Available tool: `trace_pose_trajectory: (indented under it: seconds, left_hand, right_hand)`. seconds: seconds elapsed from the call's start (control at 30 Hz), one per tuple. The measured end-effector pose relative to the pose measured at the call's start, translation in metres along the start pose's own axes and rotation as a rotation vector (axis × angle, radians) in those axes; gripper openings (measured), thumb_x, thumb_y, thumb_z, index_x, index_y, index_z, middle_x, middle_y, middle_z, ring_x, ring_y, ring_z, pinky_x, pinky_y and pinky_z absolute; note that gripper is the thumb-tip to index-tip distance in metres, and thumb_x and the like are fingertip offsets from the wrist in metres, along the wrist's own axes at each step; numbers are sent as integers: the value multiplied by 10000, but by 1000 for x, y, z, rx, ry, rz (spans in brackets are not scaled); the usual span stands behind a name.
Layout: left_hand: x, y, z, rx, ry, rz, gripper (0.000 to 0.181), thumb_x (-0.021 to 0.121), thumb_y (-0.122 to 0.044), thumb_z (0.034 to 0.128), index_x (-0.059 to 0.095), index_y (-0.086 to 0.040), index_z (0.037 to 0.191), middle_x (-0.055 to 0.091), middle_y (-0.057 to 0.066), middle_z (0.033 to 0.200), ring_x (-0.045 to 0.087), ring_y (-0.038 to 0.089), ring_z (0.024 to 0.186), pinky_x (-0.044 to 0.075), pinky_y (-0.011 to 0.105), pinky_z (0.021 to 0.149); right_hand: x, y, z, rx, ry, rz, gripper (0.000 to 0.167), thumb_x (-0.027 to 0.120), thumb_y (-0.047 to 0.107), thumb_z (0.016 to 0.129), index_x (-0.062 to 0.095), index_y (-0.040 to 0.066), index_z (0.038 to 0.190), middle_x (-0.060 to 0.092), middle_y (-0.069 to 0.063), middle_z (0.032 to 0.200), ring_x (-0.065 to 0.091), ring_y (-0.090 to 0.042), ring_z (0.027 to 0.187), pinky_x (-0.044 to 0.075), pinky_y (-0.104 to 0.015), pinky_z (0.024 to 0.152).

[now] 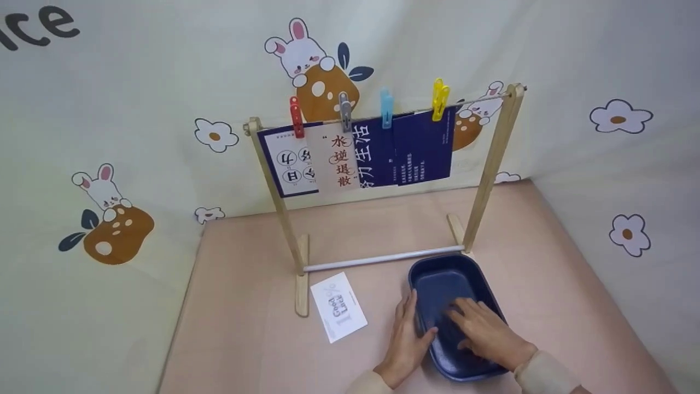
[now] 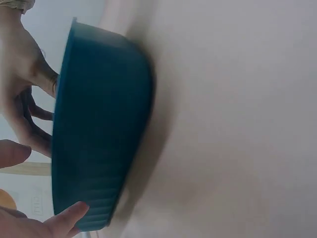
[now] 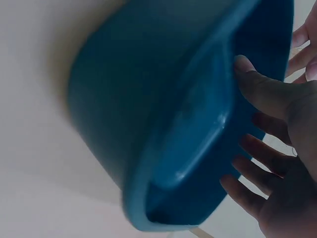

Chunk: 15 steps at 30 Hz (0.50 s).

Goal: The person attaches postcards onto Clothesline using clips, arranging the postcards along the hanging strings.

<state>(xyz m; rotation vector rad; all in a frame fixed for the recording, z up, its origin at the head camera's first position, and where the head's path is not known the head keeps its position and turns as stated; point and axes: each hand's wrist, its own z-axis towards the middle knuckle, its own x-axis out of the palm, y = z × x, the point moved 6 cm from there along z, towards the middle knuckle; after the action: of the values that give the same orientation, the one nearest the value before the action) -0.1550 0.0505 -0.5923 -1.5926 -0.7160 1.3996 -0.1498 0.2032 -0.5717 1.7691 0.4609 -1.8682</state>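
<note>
A dark blue plastic basin (image 1: pixel 448 284), rectangular with rounded corners, stands on the pink-covered table in front of a wooden rack. Against its left outer wall rest the fingers of my left hand (image 1: pixel 406 339), with the thumb near the rim. The left wrist view shows those fingertips (image 2: pixel 74 215) touching the ribbed side of the basin. My right hand (image 1: pixel 492 334) is over the basin's opening, fingers spread and a little blurred. Nothing shows between its fingers (image 3: pixel 265 151) in the right wrist view.
Behind the basin, the wooden rack (image 1: pixel 495 169) carries a string with overlapping printed cards (image 1: pixel 424 148). Clips on them are red (image 1: pixel 296 117), grey (image 1: pixel 345 112), light blue (image 1: pixel 386 109) and yellow (image 1: pixel 439 100). A white "Good Luck" card (image 1: pixel 338 306) lies left of the basin.
</note>
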Motion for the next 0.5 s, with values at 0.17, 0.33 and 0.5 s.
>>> trace_pose_trajectory:
  seconds: [0.17,0.33,0.5]
  left_hand:
    - [6,8,-3,-12,4,-17,833,744,-121,885,270,10,1557,337,278,1560,369,428,1445,327,540,1183]
    - [12,15,-6,-13,31,-45,815,722,-126,908,254,22,1558,322,268,1581,350,411,1461,313,535,1193]
    - [16,20,-8,-23,51,-57,795,694,-141,934,238,2,1569,327,239,1596,347,390,1470,307,526,1201]
  right_hand:
    - [13,-1,-6,35,92,54,676,925,214,644,651,-29,1212,598,-245,1247,608,-474,1137,520,-651,909]
    - [24,-3,-12,84,187,122,723,935,239,604,644,-24,1212,588,-271,1254,595,-518,1132,505,-666,907]
    - [28,-3,-16,82,224,111,724,946,240,564,657,-4,1182,595,-228,1233,601,-476,1128,508,-652,910]
